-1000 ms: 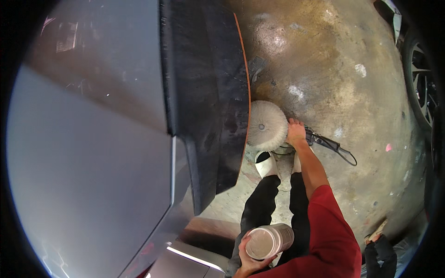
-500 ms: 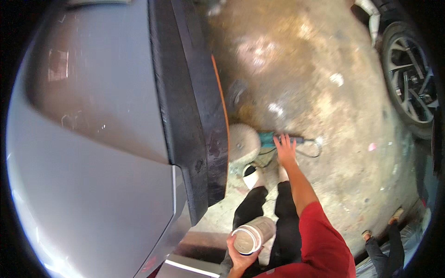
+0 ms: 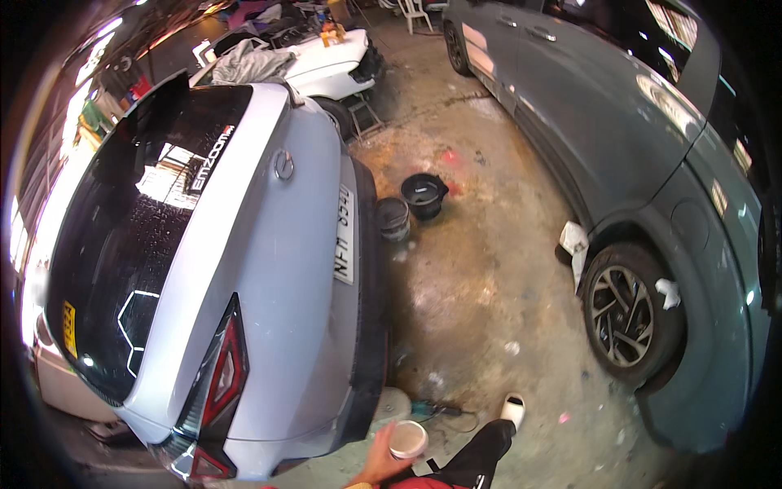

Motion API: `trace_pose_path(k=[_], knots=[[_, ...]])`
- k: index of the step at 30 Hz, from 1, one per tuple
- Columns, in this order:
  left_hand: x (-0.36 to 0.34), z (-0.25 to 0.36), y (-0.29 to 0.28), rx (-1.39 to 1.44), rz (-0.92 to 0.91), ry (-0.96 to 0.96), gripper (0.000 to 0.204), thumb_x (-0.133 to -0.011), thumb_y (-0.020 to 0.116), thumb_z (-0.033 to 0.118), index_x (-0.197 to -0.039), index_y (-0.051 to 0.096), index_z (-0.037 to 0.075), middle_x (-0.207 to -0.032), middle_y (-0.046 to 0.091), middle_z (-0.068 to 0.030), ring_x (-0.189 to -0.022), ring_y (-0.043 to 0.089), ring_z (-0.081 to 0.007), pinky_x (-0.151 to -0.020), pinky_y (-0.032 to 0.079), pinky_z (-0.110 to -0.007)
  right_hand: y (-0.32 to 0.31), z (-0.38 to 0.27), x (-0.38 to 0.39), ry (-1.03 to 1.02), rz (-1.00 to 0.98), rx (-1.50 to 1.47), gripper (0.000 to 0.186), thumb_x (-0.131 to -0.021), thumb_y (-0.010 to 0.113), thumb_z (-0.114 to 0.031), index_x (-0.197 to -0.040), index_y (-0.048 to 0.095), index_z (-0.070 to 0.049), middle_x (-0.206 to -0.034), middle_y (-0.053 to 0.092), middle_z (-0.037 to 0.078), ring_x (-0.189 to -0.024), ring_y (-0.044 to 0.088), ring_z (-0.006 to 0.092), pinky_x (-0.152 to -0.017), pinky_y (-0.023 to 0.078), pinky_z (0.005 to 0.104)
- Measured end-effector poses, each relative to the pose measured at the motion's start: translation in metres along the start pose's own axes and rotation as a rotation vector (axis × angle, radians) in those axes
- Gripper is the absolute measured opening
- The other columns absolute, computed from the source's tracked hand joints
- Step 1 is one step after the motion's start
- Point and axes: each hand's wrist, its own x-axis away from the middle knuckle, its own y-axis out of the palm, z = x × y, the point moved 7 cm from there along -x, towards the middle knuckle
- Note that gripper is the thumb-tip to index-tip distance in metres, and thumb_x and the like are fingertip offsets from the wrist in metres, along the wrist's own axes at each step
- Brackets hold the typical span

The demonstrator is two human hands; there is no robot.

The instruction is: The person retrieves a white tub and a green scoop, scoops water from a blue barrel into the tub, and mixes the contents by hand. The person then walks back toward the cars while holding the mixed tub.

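Note:
My left hand [image 3: 378, 458] has its fingers wrapped round the side of a pale plastic tub [image 3: 408, 439], which is held in front of my body at the lower edge. The tub's round top faces up and looks whitish. Beyond it a teal and black power polisher [image 3: 436, 409] lies on the concrete floor, its big pale round pad [image 3: 393, 405] beside the rear bumper of a silver car [image 3: 285, 359]. My right hand is out of view.
Two dark buckets, one greyish [image 3: 393, 218] and one black [image 3: 424, 194], stand near the silver car's bumper. A dark grey car [image 3: 562, 122] lines the right side, its wheel [image 3: 623, 314] close to my path. A white car [image 3: 326, 63] stands farther off.
My view has lifted and now takes in both cars and the buckets. My right hand, earlier over the polisher's handle, has left the picture. The tub stays in my left hand.

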Motion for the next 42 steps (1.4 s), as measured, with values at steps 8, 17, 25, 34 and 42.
trace_pose_path(k=[8,17,25,34,42], knots=[[-0.163,0.159,0.011,-0.061,0.266,-0.036,0.113,-0.057,0.088,0.024,-0.150,0.026,0.010,-0.128,0.049,-0.0191,-0.122,0.049,-0.0371,-0.102,0.044,-0.044,-0.166,-0.201,-0.007,-0.116,0.077,-0.376,0.053,-0.079,0.068,-0.035,-0.123,0.054,-0.009,-0.100,0.066,0.012,-0.080,0.066,0.0282,-0.062,0.051,0.0476],[-0.277,0.259,-0.008,-0.060,0.513,-0.104,0.111,-0.059,0.088,0.026,-0.151,0.027,0.010,-0.127,0.049,-0.0189,-0.118,0.052,-0.0356,-0.100,0.045,-0.042,-0.368,-0.400,-0.054,-0.236,0.203,-0.529,0.049,-0.087,0.061,-0.019,-0.133,0.046,-0.015,-0.101,0.064,0.009,-0.075,0.064,0.0243,-0.052,0.044,0.0364],[-0.326,0.213,-0.007,-0.122,0.640,-0.517,0.113,-0.056,0.089,0.026,-0.150,0.027,0.020,-0.124,0.047,-0.0186,-0.113,0.054,-0.0390,-0.097,0.048,-0.047,-0.364,-0.728,0.039,-0.675,-0.226,-0.363,0.048,-0.095,0.056,-0.039,-0.137,0.047,-0.017,-0.121,0.061,0.008,-0.096,0.064,0.0249,-0.077,0.049,0.0417],[-0.666,0.360,-0.056,0.064,0.682,-0.079,0.110,-0.057,0.087,0.024,-0.151,0.028,0.019,-0.128,0.046,-0.0192,-0.120,0.050,-0.0390,-0.099,0.046,-0.045,-0.475,-0.745,-0.071,-0.235,-0.040,-0.015,0.035,-0.093,0.055,-0.040,-0.117,0.057,-0.015,-0.103,0.064,0.007,-0.082,0.064,0.0207,-0.069,0.051,0.0347],[-0.701,0.355,-0.031,0.146,0.943,-0.598,0.116,-0.056,0.087,0.031,-0.152,0.022,0.018,-0.131,0.042,-0.0209,-0.118,0.052,-0.0411,-0.099,0.048,-0.047,-0.401,-1.207,-0.107,-0.663,-0.235,0.241,0.031,-0.090,0.055,-0.029,-0.119,0.056,-0.017,-0.104,0.064,0.004,-0.085,0.066,0.0216,-0.058,0.050,0.0310]])
